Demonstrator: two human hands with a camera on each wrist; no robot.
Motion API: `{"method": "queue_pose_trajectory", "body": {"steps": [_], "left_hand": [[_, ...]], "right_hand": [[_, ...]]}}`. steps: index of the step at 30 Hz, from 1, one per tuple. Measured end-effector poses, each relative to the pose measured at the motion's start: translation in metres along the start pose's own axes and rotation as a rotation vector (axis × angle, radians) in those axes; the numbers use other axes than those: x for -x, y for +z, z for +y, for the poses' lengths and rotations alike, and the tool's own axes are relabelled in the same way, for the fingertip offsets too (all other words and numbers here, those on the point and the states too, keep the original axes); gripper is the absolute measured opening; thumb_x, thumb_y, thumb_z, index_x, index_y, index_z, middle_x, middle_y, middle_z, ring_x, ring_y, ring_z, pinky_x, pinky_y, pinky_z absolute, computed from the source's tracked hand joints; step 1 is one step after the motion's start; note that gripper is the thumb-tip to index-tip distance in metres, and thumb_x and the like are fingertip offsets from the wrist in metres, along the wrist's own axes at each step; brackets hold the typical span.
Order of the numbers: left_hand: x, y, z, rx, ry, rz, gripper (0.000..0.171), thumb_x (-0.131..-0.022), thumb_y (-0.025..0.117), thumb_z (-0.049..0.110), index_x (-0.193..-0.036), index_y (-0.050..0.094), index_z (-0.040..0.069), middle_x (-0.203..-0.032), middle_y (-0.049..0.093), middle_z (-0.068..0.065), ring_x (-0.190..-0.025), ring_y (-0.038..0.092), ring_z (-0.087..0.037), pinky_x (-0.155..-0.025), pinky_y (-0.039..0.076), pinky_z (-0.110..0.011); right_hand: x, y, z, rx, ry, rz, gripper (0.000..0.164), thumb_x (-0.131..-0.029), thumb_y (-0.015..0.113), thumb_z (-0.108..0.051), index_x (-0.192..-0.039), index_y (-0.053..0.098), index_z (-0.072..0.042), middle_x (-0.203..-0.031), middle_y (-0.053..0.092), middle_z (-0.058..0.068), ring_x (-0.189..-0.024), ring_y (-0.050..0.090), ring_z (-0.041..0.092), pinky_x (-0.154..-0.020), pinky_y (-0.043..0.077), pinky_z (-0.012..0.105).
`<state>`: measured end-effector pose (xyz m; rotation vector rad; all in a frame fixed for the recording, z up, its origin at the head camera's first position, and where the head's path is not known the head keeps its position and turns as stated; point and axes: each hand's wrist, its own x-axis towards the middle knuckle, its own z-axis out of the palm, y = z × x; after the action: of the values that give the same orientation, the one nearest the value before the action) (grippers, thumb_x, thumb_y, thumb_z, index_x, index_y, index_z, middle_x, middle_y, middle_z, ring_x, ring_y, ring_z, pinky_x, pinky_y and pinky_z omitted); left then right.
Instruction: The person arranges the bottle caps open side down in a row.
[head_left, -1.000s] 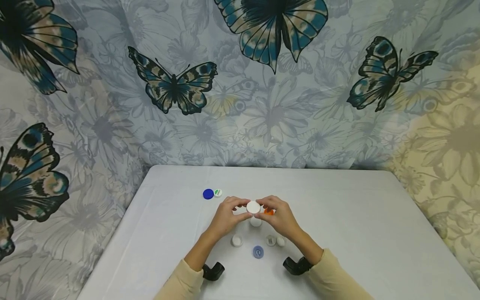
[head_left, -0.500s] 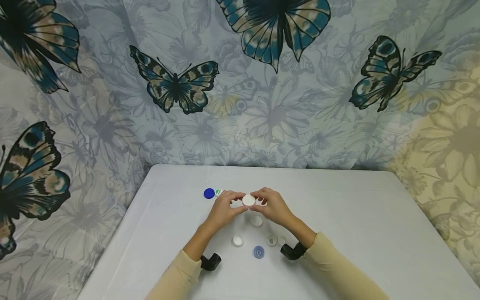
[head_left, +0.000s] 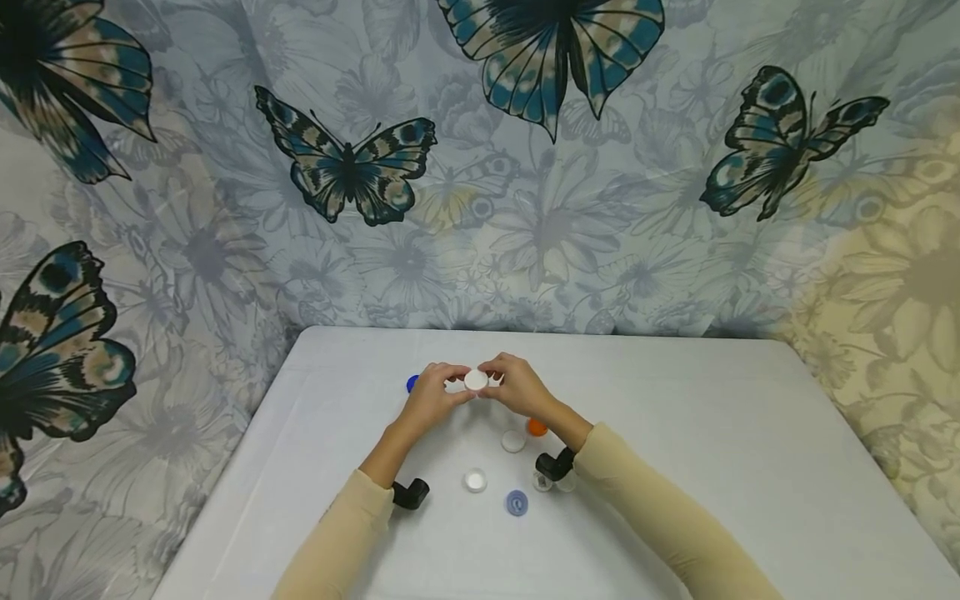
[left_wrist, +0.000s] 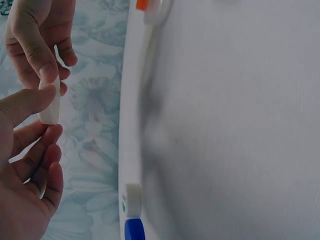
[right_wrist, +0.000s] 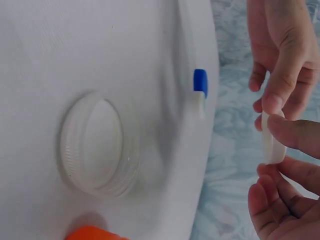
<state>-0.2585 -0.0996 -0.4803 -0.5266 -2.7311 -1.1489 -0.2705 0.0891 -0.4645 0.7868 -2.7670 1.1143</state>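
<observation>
The left hand (head_left: 432, 396) and the right hand (head_left: 517, 387) meet in front of the person, both pinching one white lid (head_left: 476, 380) between them. Each thumb presses near the edge on the person's side while the fingertips curl to the far side. The lid is held up clear of the tabletop (head_left: 675, 433), its round face toward the head camera; both wrist views show it nearly edge-on. The remaining fingers of both hands are loosely bent. Both forearms reach forward and slant inward, the right one at the longer reach across, in beige sleeves (head_left: 341, 529), with a black wrist camera (head_left: 411, 494) below each wrist.

Just beyond the left hand, partly hidden by it, is a blue cap (head_left: 412, 382); the left wrist view shows a small white and green cap (left_wrist: 132, 200) touching it. Below the right wrist, an orange cap (head_left: 537, 427) lies near a clear, ridged ring-shaped lid (right_wrist: 80, 155). Closer to the person are a round white cap (head_left: 475, 480), a grey-blue lid (head_left: 517, 503) and, partly covered by the right wrist camera, two small pale caps (head_left: 566, 482). Behind the tabletop hangs a floral backdrop (head_left: 555, 225) with large teal butterflies (head_left: 348, 171).
</observation>
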Motion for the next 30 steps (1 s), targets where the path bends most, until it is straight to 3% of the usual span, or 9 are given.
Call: {"method": "queue_pose_trajectory", "body": {"steps": [5,11,25,30], "left_hand": [[-0.008,0.002,-0.017,-0.049,-0.014,0.014,0.037,-0.079,0.081,0.020,-0.111,0.072,0.005,-0.101,0.071,-0.009,-0.097,0.059,-0.025,-0.085,0.051,-0.041],[-0.016,0.003,-0.030,-0.123,-0.027,-0.002,0.037,-0.080,0.080,0.019,-0.112,0.072,0.004,-0.100,0.071,-0.009,-0.094,0.059,-0.027,-0.084,0.050,-0.040],[-0.027,0.011,-0.046,-0.247,-0.072,-0.085,0.039,-0.079,0.081,0.021,-0.111,0.072,0.002,-0.097,0.069,-0.009,-0.092,0.055,-0.025,-0.085,0.048,-0.038],[-0.027,0.013,-0.048,-0.316,-0.051,-0.096,0.038,-0.076,0.083,0.020,-0.108,0.073,0.003,-0.093,0.067,-0.008,-0.087,0.053,-0.023,-0.081,0.047,-0.036]], "right_hand": [[-0.016,0.011,0.005,0.025,0.015,-0.049,0.034,-0.079,0.079,-0.011,-0.110,0.071,0.001,-0.096,0.067,0.012,-0.088,0.062,0.028,-0.074,0.050,0.029],[-0.035,0.027,0.012,0.063,0.068,-0.084,0.033,-0.078,0.079,-0.008,-0.109,0.071,0.000,-0.096,0.067,0.011,-0.087,0.061,0.022,-0.077,0.051,0.031],[-0.052,0.050,0.026,0.047,0.143,-0.114,0.036,-0.071,0.082,-0.008,-0.104,0.071,0.004,-0.091,0.068,0.013,-0.084,0.060,0.021,-0.080,0.051,0.035],[-0.055,0.053,0.025,0.084,0.125,-0.139,0.036,-0.071,0.081,-0.008,-0.103,0.071,0.005,-0.086,0.066,0.012,-0.078,0.057,0.019,-0.075,0.050,0.032]]}}
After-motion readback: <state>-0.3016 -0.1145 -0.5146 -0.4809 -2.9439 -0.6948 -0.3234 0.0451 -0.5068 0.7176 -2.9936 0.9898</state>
